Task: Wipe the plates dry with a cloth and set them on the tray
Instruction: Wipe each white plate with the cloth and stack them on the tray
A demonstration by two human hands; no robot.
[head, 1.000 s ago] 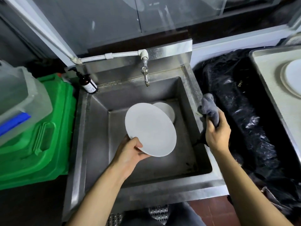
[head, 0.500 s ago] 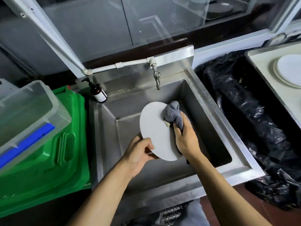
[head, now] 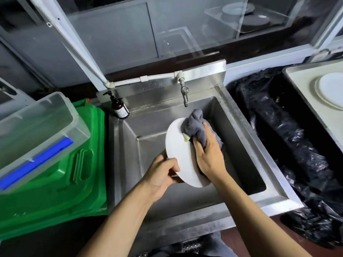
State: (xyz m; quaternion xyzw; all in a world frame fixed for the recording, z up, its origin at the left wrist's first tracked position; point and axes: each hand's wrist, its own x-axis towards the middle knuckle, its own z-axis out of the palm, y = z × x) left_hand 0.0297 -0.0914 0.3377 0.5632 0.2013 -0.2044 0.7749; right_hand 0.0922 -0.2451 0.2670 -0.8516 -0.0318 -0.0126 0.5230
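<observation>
1. Stainless steel surrounds our work: a deep sink (head: 241,127) with a tap (head: 184,93) at its back wall, a brown pump bottle (head: 120,108) on its left corner, a green bin (head: 61,182) to the left and a black plastic bag (head: 289,145) to the right.
2. We hold a white plate (head: 179,153) over the basin, tilted up on edge, its long axis running from the near right to the far left.
3. Our left hand (head: 161,175) is clamped on the plate's lower left rim, thumb on the face turned to us and the other digits hidden behind.
4. Our right hand (head: 207,154) is closed around a bunched grey cloth (head: 194,125) and presses it against the plate's upper right part.
5. We judge the wiping to be under way, with the plate's left half not yet covered by the cloth.
6. The tray (head: 297,86) lies well off to the right, beyond the black bag, with one white plate on the tray (head: 332,89) already resting there.
7. Our right hand is the nearer one to it, yet the left carries the plate, so the coming move calls for a long carry rightward across the bag or a change of hands.
</observation>
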